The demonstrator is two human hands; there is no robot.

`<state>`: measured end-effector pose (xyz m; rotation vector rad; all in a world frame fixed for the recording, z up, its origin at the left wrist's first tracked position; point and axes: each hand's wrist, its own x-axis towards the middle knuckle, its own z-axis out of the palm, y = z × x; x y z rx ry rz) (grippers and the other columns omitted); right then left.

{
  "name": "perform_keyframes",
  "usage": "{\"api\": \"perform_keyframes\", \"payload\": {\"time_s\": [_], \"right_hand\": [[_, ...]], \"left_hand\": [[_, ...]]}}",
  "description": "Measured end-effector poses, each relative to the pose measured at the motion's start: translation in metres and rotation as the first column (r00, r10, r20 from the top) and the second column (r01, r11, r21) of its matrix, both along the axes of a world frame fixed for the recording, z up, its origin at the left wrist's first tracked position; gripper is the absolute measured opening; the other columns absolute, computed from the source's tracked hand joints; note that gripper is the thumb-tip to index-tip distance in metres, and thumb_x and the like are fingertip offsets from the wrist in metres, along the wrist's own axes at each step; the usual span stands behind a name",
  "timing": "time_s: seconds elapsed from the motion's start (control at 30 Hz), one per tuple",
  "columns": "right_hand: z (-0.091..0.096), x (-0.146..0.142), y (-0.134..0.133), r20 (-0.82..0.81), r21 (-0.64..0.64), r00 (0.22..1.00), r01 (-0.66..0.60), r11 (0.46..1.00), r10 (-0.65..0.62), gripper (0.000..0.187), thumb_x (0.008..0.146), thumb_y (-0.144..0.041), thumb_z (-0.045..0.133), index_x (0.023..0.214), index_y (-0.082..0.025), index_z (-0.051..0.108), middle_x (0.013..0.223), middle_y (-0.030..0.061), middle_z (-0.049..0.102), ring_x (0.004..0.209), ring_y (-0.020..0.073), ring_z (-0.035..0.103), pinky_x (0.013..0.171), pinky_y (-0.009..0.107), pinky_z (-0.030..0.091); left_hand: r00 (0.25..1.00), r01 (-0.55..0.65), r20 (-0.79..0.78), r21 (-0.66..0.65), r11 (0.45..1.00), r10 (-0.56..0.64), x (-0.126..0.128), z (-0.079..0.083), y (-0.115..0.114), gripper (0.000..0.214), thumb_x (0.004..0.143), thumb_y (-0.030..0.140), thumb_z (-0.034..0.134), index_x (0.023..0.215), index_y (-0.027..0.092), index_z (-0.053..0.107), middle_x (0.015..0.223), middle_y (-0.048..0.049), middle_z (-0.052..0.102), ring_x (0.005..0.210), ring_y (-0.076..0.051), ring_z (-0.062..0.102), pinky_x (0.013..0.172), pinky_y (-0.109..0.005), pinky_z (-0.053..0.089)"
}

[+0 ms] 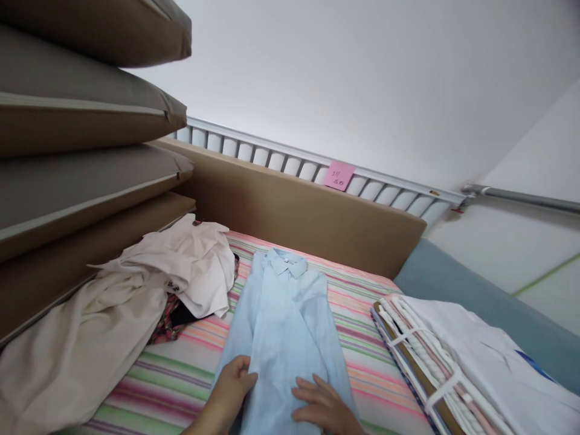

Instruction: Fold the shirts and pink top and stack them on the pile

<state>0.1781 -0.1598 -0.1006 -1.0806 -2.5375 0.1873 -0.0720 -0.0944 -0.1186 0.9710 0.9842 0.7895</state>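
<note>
A light blue collared shirt (285, 314) lies lengthwise on a striped sheet (181, 374), its sides folded inward and its collar at the far end. My left hand (233, 380) grips the shirt's near left edge, thumb on top of the fabric. My right hand (324, 405) lies flat on the shirt's near right part, fingers stretched out and pointing left.
A heap of white and patterned clothes (149, 284) lies to the left. Stacked grey-brown cushions (81, 151) rise at far left. A pile of folded white garments (462, 362) sits on the right. A tan headboard (308, 211) and a white railing (317, 169) stand behind.
</note>
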Motion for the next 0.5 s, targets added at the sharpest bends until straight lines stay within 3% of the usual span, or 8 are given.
{"api": "perform_keyframes", "payload": {"time_s": [0.07,0.17,0.37,0.5], "right_hand": [[-0.005,0.006,-0.002,-0.035,0.085,0.999,0.023,0.996,-0.02,0.033,0.09,-0.04,0.042,0.117,-0.036,0.059,0.119,0.0024,0.064,0.115,0.0217,0.055,0.1,0.042,0.043],[-0.016,0.006,-0.007,-0.074,0.138,0.997,0.028,0.99,-0.017,0.033,0.088,-0.043,0.046,0.118,-0.035,0.058,0.12,0.0031,0.064,0.115,0.0219,0.055,0.1,0.042,0.043],[-0.021,-0.006,-0.017,0.003,0.03,1.0,-0.012,0.999,0.012,0.031,0.088,-0.03,0.046,0.115,-0.036,0.059,0.11,-0.0011,0.069,0.106,0.0161,0.061,0.097,0.033,0.046],[-0.011,-0.01,-0.023,0.057,0.055,0.998,-0.001,0.998,-0.002,0.033,0.087,-0.029,0.048,0.118,-0.034,0.057,0.115,0.0006,0.067,0.108,0.017,0.06,0.099,0.036,0.044]], "left_hand": [[0.998,-0.068,-0.005,0.161,0.985,0.069,-0.004,0.006,-0.001,0.05,0.06,0.054,0.066,0.091,0.015,0.061,0.053,0.01,0.029,0.048,-0.008,0.031,0.051,-0.022,0.029],[0.996,-0.06,-0.042,0.319,0.946,0.077,-0.012,0.018,-0.008,0.042,0.075,0.039,0.056,0.11,0.016,0.058,0.059,0.0081,0.03,0.053,-0.01,0.033,0.055,-0.022,0.03],[0.909,0.147,-0.418,0.302,0.942,-0.007,-0.019,0.011,-0.015,0.044,0.069,0.011,0.047,0.112,0.014,0.058,0.063,0.0047,0.045,0.064,-0.014,0.048,0.067,-0.024,0.038],[0.869,0.202,-0.495,0.359,0.911,0.002,-0.028,0.017,-0.015,0.047,0.074,0.009,0.042,0.118,0.016,0.055,0.081,-0.0027,0.062,0.081,-0.018,0.058,0.08,-0.027,0.041]]}}
